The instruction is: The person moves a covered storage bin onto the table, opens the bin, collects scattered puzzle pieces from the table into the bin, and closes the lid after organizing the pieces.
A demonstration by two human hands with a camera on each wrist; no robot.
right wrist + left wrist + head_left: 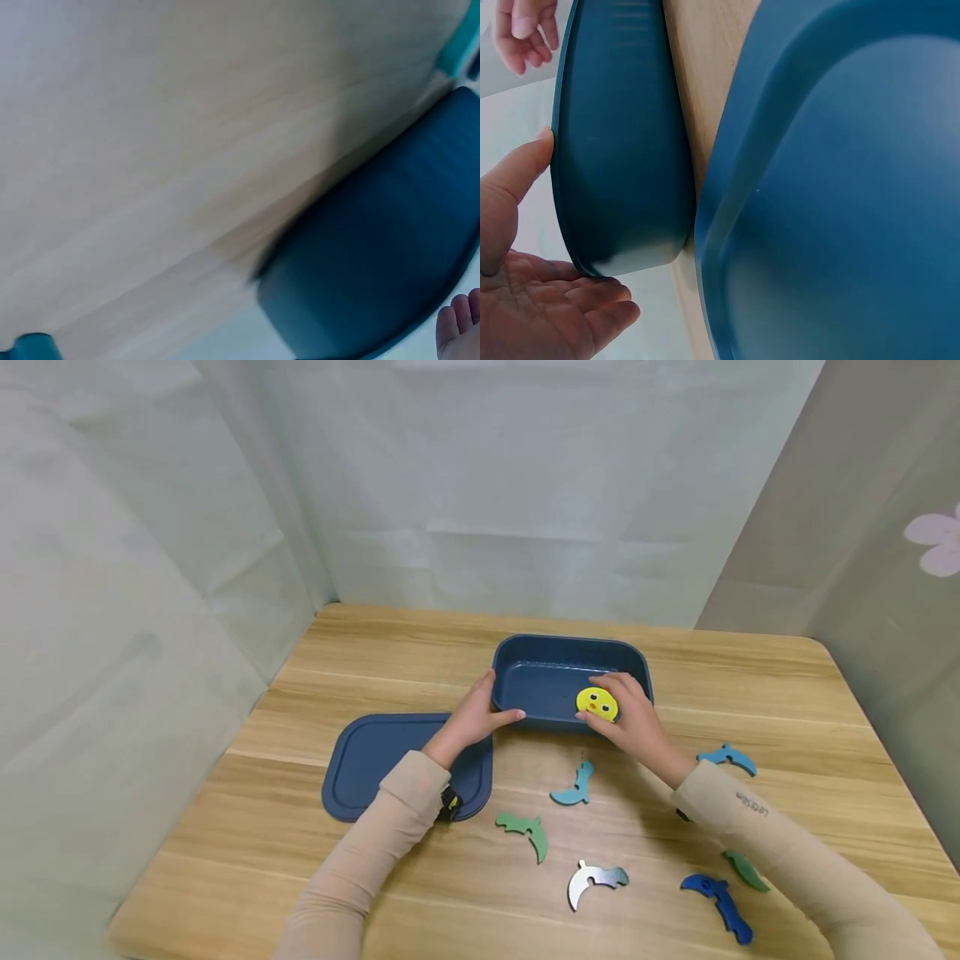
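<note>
A dark blue open box [555, 677] stands mid-table. My left hand [487, 706] rests against its near left corner, thumb along the front wall; in the left wrist view the palm [525, 247] lies open with the thumb tip on the box's rim [622, 150]. My right hand [626, 714] pinches a yellow round chick-face piece [597, 703] over the box's front right rim. The right wrist view shows only the box wall [390, 262] and some fingertips [459, 330].
The box's blue lid [375, 764] lies flat to the left, under my left forearm. Several curved pieces lie on the wooden table [750, 677] in front: teal [573, 785], green [525, 831], silver [592, 881], dark blue [716, 902], another blue [727, 757]. Curtains enclose the table.
</note>
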